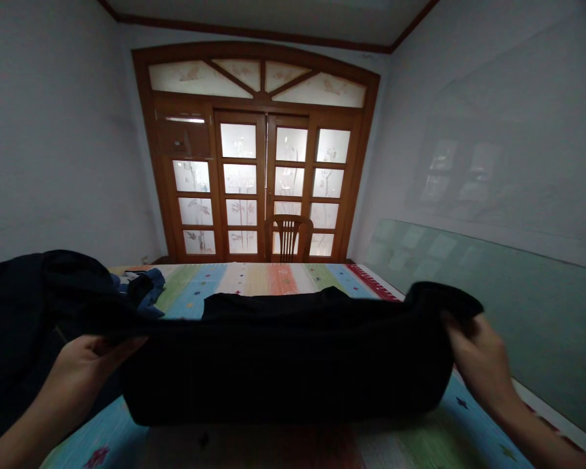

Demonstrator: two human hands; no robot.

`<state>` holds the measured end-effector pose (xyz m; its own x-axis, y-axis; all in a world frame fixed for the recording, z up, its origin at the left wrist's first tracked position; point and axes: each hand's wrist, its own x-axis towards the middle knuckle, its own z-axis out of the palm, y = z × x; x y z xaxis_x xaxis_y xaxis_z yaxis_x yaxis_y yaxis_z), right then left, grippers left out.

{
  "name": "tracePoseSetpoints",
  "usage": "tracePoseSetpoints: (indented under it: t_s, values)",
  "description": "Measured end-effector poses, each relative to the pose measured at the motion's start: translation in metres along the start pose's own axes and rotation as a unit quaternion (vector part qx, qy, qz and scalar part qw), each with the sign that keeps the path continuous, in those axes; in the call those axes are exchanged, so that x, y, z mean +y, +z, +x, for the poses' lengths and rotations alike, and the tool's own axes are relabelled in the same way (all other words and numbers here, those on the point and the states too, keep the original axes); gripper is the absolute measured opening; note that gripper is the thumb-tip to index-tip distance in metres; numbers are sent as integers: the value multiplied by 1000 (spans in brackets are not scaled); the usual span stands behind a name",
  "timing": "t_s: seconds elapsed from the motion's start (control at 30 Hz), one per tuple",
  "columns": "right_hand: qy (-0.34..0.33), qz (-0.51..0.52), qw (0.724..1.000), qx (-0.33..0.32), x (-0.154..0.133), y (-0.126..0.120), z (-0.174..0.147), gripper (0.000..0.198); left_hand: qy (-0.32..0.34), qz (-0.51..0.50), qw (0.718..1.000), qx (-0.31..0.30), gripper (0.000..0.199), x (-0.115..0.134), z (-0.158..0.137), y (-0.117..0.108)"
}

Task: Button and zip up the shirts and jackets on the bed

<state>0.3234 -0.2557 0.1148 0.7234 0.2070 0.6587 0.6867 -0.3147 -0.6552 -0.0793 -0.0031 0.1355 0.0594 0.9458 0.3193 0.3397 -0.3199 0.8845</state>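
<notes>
A black garment [293,371] is stretched wide between my two hands, just above the striped bedcover; its exact kind cannot be made out in the dark. At its left end, my left hand [90,361] pinches the upper edge between thumb and fingers. My right hand [481,355], slightly blurred, grips the right end, where a fold of cloth stands up above the fingers. Part of the dark cloth lies farther back on the bed, behind the raised edge.
Dark clothing [34,312] is heaped at the left, beside a smaller blue bundle [149,286]. The colourful striped bedcover [283,279] spreads beneath. A pale green headboard-like panel [469,280] runs along the right wall. A wooden chair [288,238] stands before glazed wooden doors [241,182].
</notes>
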Motion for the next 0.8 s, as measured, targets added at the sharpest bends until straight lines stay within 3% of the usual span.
tracePoseSetpoints:
  t_s: [0.1,0.2,0.33,0.43,0.63,0.8]
  values:
    - [-28,13,999,28,-10,34,25,41,-13,-104,994,-7,53,16,18,17]
    - [-26,-34,999,11,-4,74,40,41,-4,-133,990,-51,47,11,39,45]
    - [22,-147,984,-96,12,127,41,40,50,11,997,-58,35,-22,77,89]
    - [40,-175,971,-159,28,157,32,35,40,145,983,-101,24,-55,94,119]
    - [72,-223,934,-269,62,179,20,26,30,185,977,-107,29,-96,89,142]
    - [64,-248,932,-257,54,177,26,32,38,184,979,-79,25,-96,92,137]
